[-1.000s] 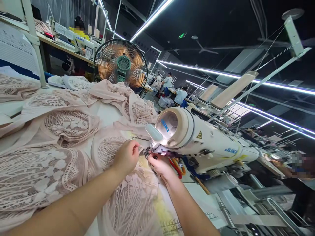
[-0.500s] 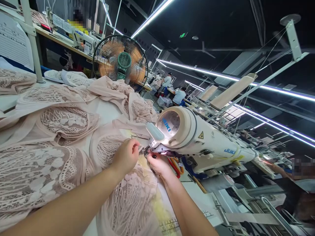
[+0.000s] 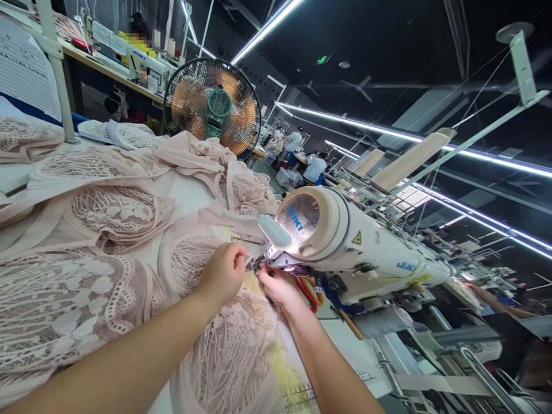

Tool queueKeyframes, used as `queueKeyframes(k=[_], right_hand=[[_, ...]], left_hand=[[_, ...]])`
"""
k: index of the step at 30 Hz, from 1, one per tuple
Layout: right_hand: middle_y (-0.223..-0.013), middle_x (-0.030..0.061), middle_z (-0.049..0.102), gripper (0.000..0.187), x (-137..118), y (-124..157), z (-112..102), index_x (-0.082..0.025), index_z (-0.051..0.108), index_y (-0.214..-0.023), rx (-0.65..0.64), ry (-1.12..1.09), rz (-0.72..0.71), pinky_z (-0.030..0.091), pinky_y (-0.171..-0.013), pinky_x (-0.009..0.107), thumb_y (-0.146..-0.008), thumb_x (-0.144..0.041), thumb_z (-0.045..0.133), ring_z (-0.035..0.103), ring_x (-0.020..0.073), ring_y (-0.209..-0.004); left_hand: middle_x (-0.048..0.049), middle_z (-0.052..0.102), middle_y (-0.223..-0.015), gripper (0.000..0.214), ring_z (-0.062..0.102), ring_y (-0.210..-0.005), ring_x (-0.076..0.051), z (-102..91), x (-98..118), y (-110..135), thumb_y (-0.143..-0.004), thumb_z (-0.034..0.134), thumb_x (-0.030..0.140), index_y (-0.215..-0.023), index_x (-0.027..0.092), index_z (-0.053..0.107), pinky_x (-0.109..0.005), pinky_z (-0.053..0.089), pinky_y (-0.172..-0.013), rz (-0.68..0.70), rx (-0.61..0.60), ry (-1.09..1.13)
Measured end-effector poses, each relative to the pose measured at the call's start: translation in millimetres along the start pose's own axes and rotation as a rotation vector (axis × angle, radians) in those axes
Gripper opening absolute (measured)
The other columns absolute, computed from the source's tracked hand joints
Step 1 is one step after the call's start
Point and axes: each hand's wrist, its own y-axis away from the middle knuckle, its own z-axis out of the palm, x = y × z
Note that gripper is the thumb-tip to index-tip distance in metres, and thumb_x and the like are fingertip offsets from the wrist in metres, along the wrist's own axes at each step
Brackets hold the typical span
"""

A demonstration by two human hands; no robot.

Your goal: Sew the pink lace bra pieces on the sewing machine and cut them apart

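A white JUKI sewing machine (image 3: 366, 241) stands on the right, its head above a pale pink lace bra (image 3: 233, 351) on the table. Just left of the needle area, my left hand (image 3: 224, 269) is closed with its fingertips curled in; what it pinches is too small to make out. My right hand (image 3: 276, 286) is under the machine head, with bent fingers close against the presser foot (image 3: 257, 265). Its fingertips are partly hidden, and whatever lies between them cannot be made out. Lace cloth lies below both hands.
More lace bras (image 3: 77, 293) cover the table to the left and back. A large fan (image 3: 213, 109) stands beyond them. Orange-red handles (image 3: 308, 292) lie under the machine arm. Thread cones (image 3: 411, 161) stand behind it. Other people work farther back.
The view has shifted very slightly. Both hands stay at almost the same spot by the presser foot, and the cloth shows no clear movement.
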Motion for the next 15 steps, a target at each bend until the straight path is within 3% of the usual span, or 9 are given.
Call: queueKeyframes(k=[15], right_hand=[[-0.090,0.0098,0.071,0.021,-8.0,5.9,-6.0,-0.017,0.064,-0.077,0.000,0.059,0.029,0.045,-0.087,0.033,-0.074,-0.030,0.048,0.064,0.0257,-0.091]], left_hand=[[-0.0048,0.065,-0.086,0.019,0.061,-0.082,-0.021,-0.4,1.2,-0.7,-0.079,0.043,0.009,-0.080,0.020,0.059,-0.033,0.050,-0.074,-0.004,-0.020,-0.003]])
